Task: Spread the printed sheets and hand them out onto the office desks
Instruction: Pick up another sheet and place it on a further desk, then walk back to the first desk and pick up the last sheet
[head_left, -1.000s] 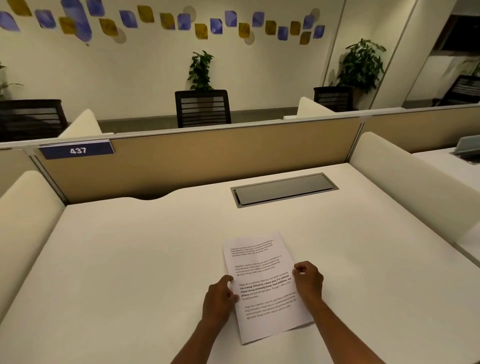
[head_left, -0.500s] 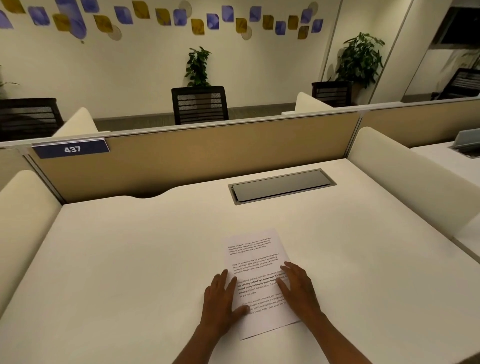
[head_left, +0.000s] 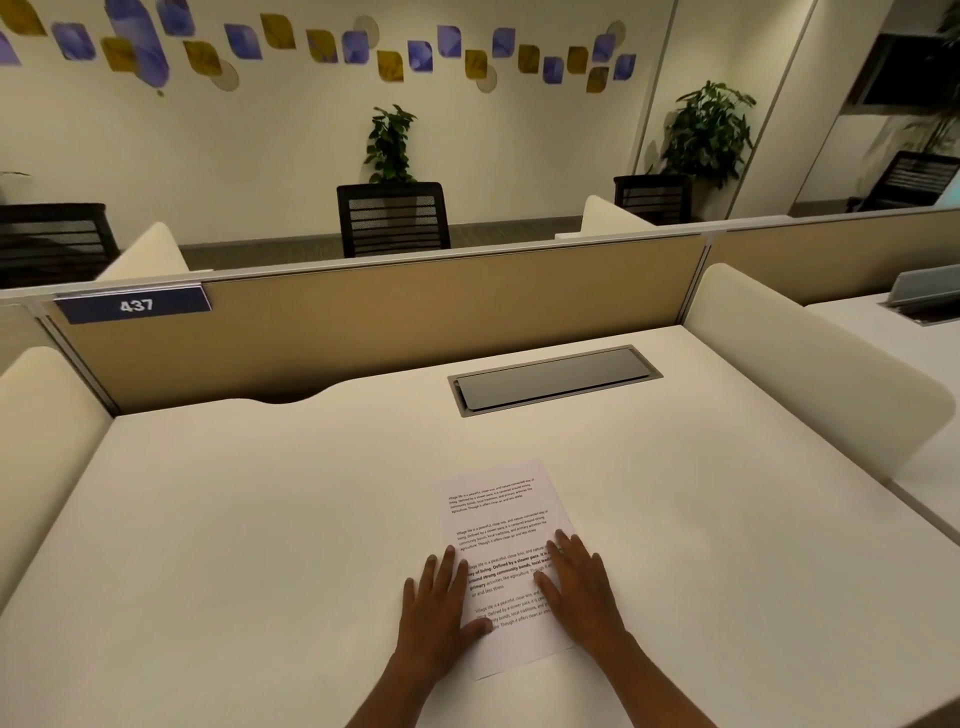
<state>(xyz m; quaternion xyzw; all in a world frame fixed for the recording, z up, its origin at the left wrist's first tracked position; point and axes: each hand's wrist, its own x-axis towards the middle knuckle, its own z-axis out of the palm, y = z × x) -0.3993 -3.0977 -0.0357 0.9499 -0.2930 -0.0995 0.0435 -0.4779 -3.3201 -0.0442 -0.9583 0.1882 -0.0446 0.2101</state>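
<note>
Flat on the near middle of the white office desk (head_left: 260, 519) lies a white printed paper sheet (head_left: 506, 540), slightly turned. Both hands press it palm-down with fingers spread: the left hand (head_left: 439, 618) on its left edge, the right hand (head_left: 584, 592) on its right side. Farther back sits a grey recessed cable hatch (head_left: 553, 378).
</note>
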